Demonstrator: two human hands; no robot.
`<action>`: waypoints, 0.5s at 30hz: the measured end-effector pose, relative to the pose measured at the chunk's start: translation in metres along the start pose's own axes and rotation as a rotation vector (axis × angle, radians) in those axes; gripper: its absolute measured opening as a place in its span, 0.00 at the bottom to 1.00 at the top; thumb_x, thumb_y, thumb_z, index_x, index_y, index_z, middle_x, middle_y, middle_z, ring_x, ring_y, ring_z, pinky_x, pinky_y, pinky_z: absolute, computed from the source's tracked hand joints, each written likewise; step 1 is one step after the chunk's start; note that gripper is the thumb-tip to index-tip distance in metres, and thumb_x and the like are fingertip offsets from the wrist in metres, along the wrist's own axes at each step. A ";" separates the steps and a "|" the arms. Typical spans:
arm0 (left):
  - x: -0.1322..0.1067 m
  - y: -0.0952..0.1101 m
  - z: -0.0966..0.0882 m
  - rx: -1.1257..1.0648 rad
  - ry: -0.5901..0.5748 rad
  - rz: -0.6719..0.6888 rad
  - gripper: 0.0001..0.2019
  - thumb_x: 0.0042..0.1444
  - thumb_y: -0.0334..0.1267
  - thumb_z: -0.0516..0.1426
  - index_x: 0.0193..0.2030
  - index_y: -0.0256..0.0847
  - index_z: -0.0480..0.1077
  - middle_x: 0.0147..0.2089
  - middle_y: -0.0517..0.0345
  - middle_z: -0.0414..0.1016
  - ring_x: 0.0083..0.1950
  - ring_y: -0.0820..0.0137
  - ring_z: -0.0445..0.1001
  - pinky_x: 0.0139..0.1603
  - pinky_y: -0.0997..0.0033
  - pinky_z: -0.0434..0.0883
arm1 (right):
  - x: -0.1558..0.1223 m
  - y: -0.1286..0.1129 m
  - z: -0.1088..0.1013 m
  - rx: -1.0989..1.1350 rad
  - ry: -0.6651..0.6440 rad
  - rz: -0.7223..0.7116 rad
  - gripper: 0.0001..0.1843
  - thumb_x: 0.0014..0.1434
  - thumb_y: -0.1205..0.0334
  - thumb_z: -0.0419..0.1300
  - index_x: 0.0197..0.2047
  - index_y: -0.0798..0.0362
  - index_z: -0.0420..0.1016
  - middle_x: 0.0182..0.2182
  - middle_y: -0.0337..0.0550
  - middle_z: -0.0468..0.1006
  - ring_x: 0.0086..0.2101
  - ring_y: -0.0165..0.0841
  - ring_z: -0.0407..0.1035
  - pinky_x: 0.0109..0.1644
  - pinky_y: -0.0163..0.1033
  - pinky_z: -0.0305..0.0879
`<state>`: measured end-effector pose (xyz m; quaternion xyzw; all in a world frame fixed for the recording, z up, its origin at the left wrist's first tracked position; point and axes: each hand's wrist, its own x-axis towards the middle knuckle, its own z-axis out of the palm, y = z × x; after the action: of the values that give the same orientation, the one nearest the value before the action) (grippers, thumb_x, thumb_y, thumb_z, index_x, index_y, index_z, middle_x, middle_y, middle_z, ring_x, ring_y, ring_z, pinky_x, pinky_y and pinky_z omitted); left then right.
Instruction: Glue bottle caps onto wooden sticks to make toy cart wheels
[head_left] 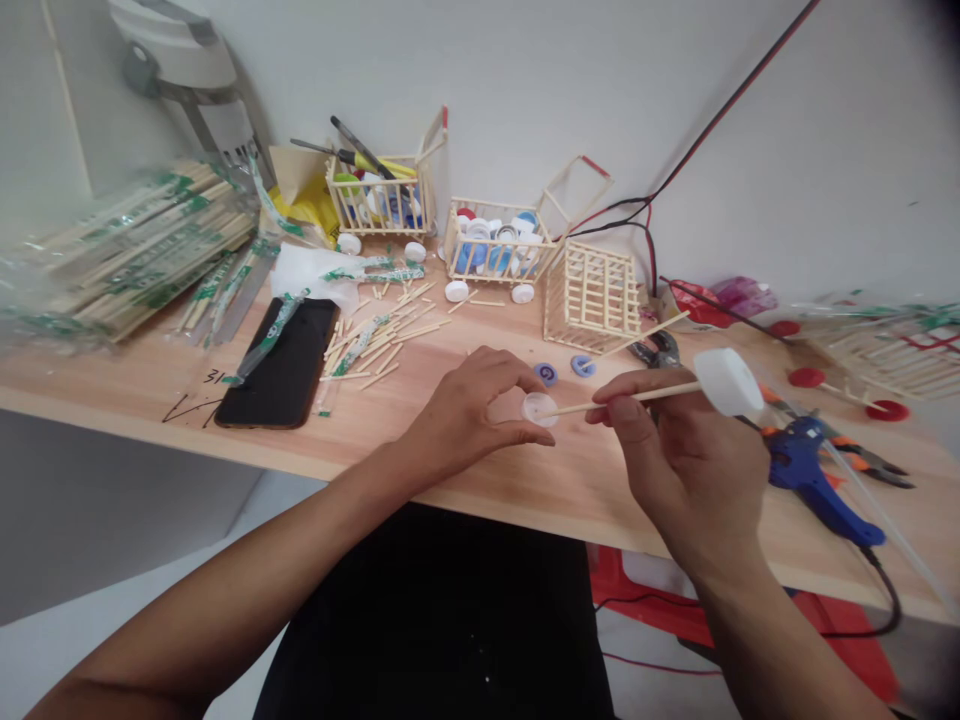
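My right hand [686, 450] pinches a thin wooden stick [570, 409] between thumb and fingers. A white bottle cap [726, 382] sits on the stick's right end, above my knuckles. At its left end the tip meets a small translucent cap [537, 407]; whether they are joined I cannot tell. My left hand [484, 405] curves around that translucent cap, thumb and forefinger apart, with a gap visible between fingers and cap. Just beyond lie a blue cap [546, 374] and another blue cap [583, 365] with a stick fixed to it.
Behind stand two stick carts holding caps, a left cart [382, 205] and a middle cart [499, 245], beside a stick lattice frame [596, 295]. A phone [277, 370] and cut sticks [386, 335] lie left. A blue glue gun [810, 470] and pliers [862, 460] lie right.
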<state>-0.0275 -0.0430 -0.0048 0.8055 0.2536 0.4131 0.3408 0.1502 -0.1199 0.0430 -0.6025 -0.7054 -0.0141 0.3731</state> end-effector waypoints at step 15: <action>0.000 -0.002 0.001 -0.007 0.004 0.029 0.17 0.47 0.44 0.67 0.41 0.40 0.73 0.43 0.54 0.77 0.47 0.65 0.72 0.51 0.63 0.67 | 0.002 0.001 0.002 -0.014 0.017 -0.050 0.10 0.64 0.60 0.55 0.32 0.49 0.74 0.33 0.38 0.80 0.32 0.30 0.74 0.30 0.34 0.63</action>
<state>-0.0272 -0.0423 -0.0069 0.8070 0.2411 0.4207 0.3372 0.1503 -0.1166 0.0424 -0.5873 -0.7169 -0.0334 0.3742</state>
